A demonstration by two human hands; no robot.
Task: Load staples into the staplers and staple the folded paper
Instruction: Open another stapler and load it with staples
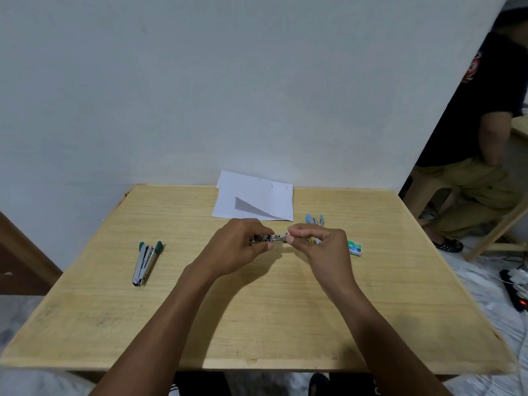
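Observation:
Above the middle of the wooden table (257, 324), my left hand (241, 247) grips a small metal stapler (264, 239). My right hand (320, 247) pinches that stapler's other end, and a bit of yellow shows under its fingers. A green-tipped stapler (145, 262) lies open on the table's left side. A light blue stapler (314, 219) lies behind my right hand. To the right of that hand sits a green staple box (355, 247). The folded white paper (254, 200) lies at the table's far edge against the wall.
A person in a black shirt (485, 110) sits on a stool at the right, close to the table's far right corner. A power strip with cables (514, 287) lies on the floor to the right. The wall stands directly behind the table.

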